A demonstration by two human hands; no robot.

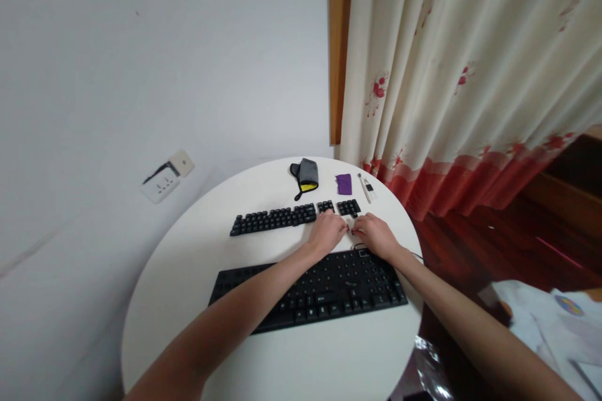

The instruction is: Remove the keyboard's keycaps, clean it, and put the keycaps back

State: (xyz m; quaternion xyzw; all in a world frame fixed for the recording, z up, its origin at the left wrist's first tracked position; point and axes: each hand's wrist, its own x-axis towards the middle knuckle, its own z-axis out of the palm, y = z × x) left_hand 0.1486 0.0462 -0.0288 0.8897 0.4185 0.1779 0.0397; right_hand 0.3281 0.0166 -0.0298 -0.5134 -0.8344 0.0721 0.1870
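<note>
Both left hand [328, 231] and right hand [375, 235] near keyboard [352, 288] and black keycaps [277, 219], fingers bent, their hold unclear.

Reaches with a bare left arm [254, 307] slanting across the worktop [329, 357] from its near left, and with a bare right arm [461, 319] over its right edge. Holds left hand [328, 230] and right hand [375, 235] near that edge, backs up, fingers curled, fingertips facing, close together; shows any grip too small to tell.
</note>
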